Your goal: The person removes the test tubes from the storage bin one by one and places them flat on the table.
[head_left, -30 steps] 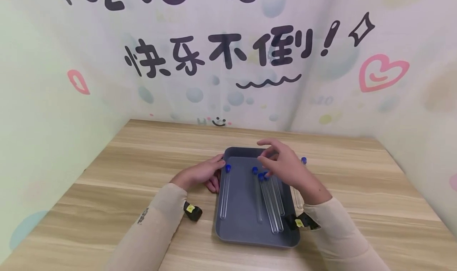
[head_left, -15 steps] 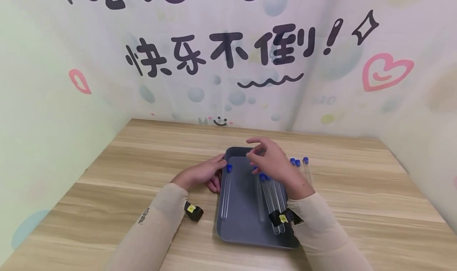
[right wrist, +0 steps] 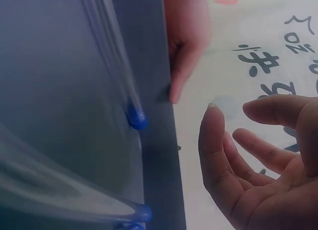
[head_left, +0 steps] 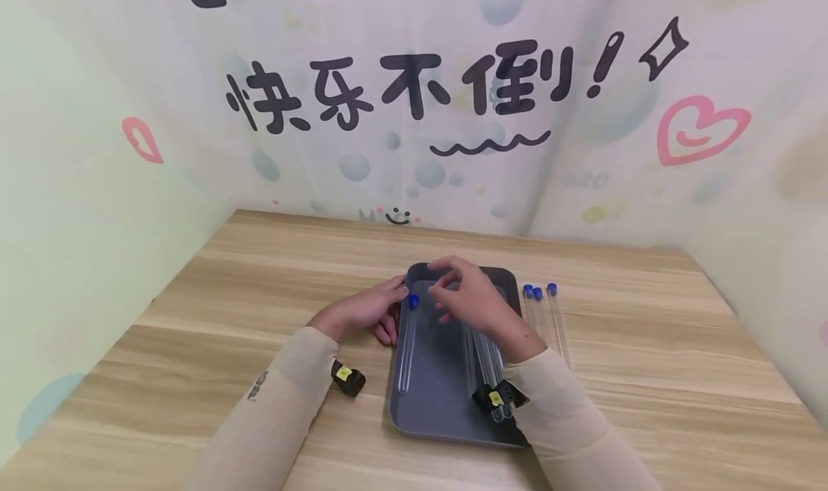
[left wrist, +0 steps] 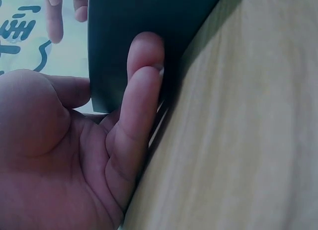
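Left hand (head_left: 361, 314) is gripping the grey tray (head_left: 433, 415) by its left side, thumb lying at the rim, fingers bending against the outer wall. One capped tube (head_left: 407, 354) is lying lengthwise inside, its blue cap sitting just beside that thumb. Right hand (head_left: 476, 300) is hovering above the tray, released and holding nothing: fingers bending loosely, thumb and index tips standing apart. A bunch of tubes (head_left: 488, 361) is lying in the tray below the right hand and wrist; their number I cannot tell. Three further tubes (head_left: 560, 326) are lying on the wooden table (head_left: 647, 376), right of the right hand, outside the tray, blue caps pointing away from the person. Beyond both hands, a printed backdrop (head_left: 414, 88) is hanging.
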